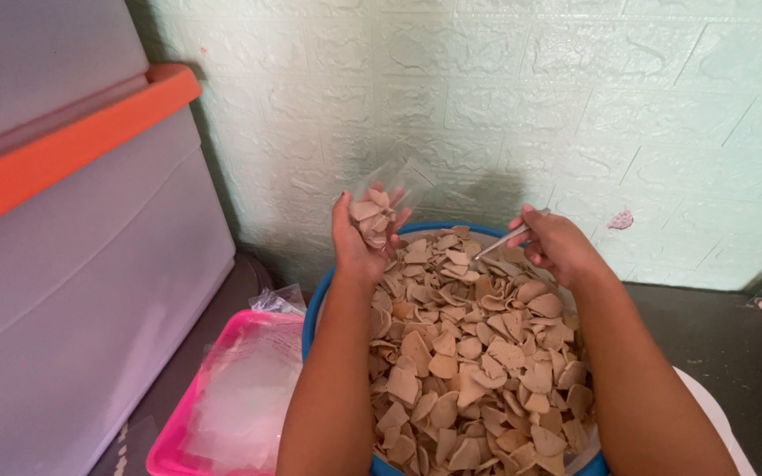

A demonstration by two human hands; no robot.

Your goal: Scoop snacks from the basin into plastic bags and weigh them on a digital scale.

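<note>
Head view is showing two bare arms reaching over a blue basin (312, 310) heaped with tan chips (478, 361), flat curved pieces filling it nearly to the rim. The left hand (356, 242) is gripping a small clear bag (387, 196) just above the basin's far edge, fingers curled round its lower part, with a few chips already sitting inside. The right hand (556, 247) is closing round a metal spoon (500, 242), its bowl end lying on the chips at the basin's far side.

Judging from this, the filling is going best if the bag's mouth is being held wide and directly over the basin, so spilled chips are falling back in, and if the spoon is lifting gently, since the chips look brittle.

Left of the basin, a pink tray (178, 432) is holding more clear bags (244, 397). Further left of the basin a grey bin (81, 291) with an orange lid rim is standing.
</note>
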